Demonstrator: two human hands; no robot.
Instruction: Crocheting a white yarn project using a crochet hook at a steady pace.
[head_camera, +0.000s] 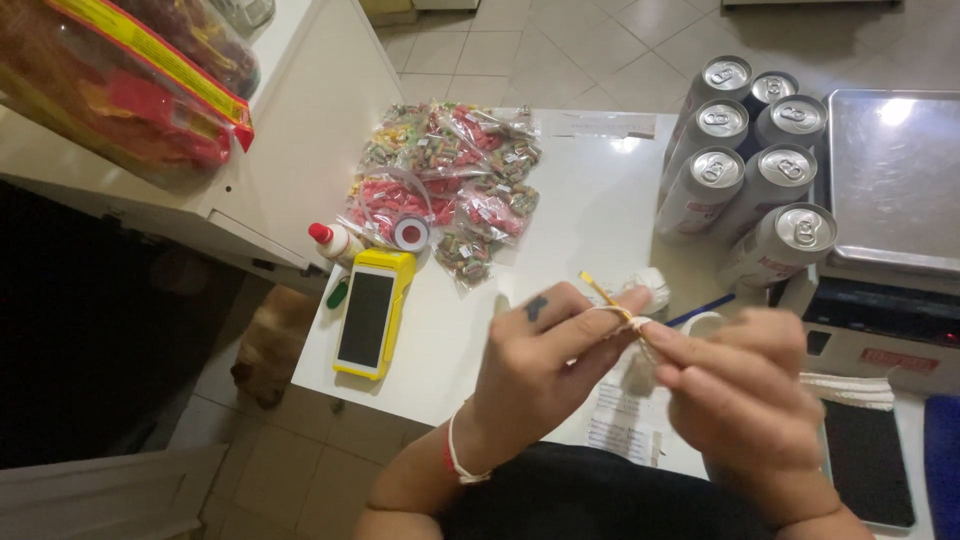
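Observation:
My left hand (545, 365) and my right hand (745, 395) meet over the front of a white table (590, 210). Between their fingertips they pinch a small clear bag (640, 365) with a thin gold twist tie (603, 295) sticking up from its neck. A white band seems to loop around my left index finger. The bag's contents are mostly hidden by my fingers. A white cord bracelet circles my left wrist.
Several small bags of colourful candy (450, 180) lie at the table's back. A yellow card terminal (372, 312), a tape roll (411, 232) and a red-capped bottle (335, 240) lie left. Several silver cans (750, 160) stand right, beside a scale (890, 180). A dog (268, 345) lies on the floor.

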